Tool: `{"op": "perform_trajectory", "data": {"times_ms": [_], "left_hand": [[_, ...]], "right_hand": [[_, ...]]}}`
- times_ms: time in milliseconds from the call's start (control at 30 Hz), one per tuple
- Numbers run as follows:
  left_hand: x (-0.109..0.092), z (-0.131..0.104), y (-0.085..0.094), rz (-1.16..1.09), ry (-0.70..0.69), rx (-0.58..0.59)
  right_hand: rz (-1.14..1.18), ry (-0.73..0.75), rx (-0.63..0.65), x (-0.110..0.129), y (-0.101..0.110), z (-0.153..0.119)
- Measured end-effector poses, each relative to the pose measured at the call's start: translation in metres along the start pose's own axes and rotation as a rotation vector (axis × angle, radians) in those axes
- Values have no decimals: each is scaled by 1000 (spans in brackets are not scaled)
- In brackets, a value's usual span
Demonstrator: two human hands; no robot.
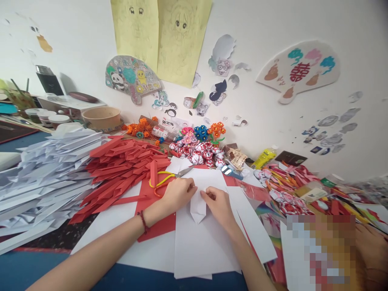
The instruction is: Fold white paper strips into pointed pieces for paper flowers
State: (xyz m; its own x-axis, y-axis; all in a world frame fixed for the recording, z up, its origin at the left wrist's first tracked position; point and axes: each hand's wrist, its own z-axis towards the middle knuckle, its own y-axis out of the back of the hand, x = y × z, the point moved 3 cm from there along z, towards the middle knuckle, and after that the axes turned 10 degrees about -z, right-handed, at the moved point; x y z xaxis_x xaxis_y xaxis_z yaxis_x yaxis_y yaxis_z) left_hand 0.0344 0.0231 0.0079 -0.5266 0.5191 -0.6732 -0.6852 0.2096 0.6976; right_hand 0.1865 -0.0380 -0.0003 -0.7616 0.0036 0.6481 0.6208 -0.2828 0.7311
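A folded white paper strip (198, 209) with a pointed near end lies over a stack of white paper sheets (200, 254). At its left edge, my left hand (179, 194) is closed, thumb and fingers pinching the paper. My right hand (217, 205) pinches the right edge opposite, fingers curled. The far part of the strip is hard to tell from the white sheets. Just beyond my left hand lie scissors (165, 176) with yellow and orange handles, resting on red paper (163, 226).
Piles of folded white strips (57, 165) and folded red strips (124, 169) fill the left. Red-and-white paper balls (200, 153) and pipe-cleaner flowers (201, 132) stand by the wall. A yellow bottle (265, 157) and colourful scraps (291, 178) lie right, near another person's blurred part.
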Motion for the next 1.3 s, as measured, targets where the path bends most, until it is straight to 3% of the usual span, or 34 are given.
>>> {"op": "perform_trajectory", "data": {"times_ms": [633, 900, 1067, 1200, 1300], "left_hand": [[-3, -1, 3, -119, -96, -82], [-9, -2, 9, -250, -158, -144], [-15, -2, 13, -505, -142, -94], [-16, 0, 13, -872, -69, -12], [-16, 1, 14, -1021, -30, 38]], "right_hand": [[7, -5, -10, 1, -4, -1], [355, -23, 97, 5, -4, 0], [360, -1, -51, 12, 8, -3], [330, 12, -111, 17, 13, -6], [300, 11, -151, 16, 14, -8]]}}
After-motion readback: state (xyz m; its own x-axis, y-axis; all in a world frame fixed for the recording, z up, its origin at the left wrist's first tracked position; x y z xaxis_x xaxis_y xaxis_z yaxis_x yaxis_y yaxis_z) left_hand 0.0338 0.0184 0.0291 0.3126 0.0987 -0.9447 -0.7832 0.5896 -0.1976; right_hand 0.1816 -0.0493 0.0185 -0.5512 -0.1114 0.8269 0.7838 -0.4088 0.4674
